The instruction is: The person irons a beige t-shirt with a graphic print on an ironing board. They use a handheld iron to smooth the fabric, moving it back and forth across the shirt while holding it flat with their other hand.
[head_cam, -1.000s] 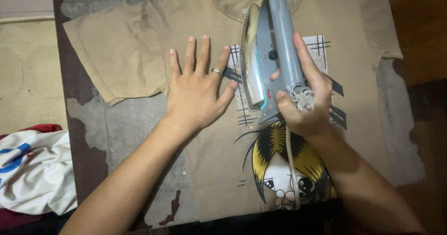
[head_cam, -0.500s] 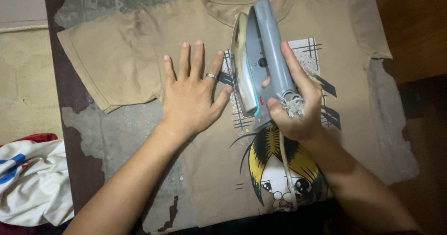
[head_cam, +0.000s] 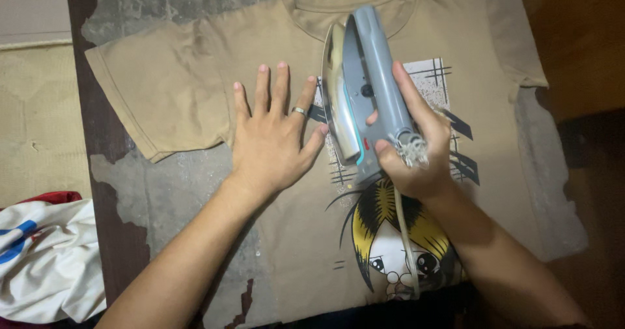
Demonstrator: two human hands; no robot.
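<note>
Right hand (head_cam: 416, 156) wrapped tight round handle of grey iron (head_cam: 364, 88), thumb on near side, fingers closed over far side. Iron tipped onto its edge, shiny soleplate facing left toward the other hand, nose pointing away from the grip toward the collar. Cord (head_cam: 405, 231) trailing back from heel of iron, down along the forearm and across the cartoon print.

Left hand (head_cam: 273, 137) flat, fingers spread, holding nothing, just pressing tan T-shirt (head_cam: 195, 81) w/ ring finger and thumb just beside soleplate. Shirt laid front-up on worn grey board cover (head_cam: 169, 179); chest graphic directly under and behind the grip.

To do it well, prob. best:
- Roll wrist so soleplate comes flat before touching cloth, not edge-first.
- Shift spread hand further left first; thumb v. close to hot metal.
- Keep cloth taut from left side, smoothing away from iron.
- Go light or skip over print; direct heat may mar it.
- Keep cord behind grip, off shirt path.

White-blue-red cloth (head_cam: 45, 264) bunched well left of both hands, no bother.
</note>
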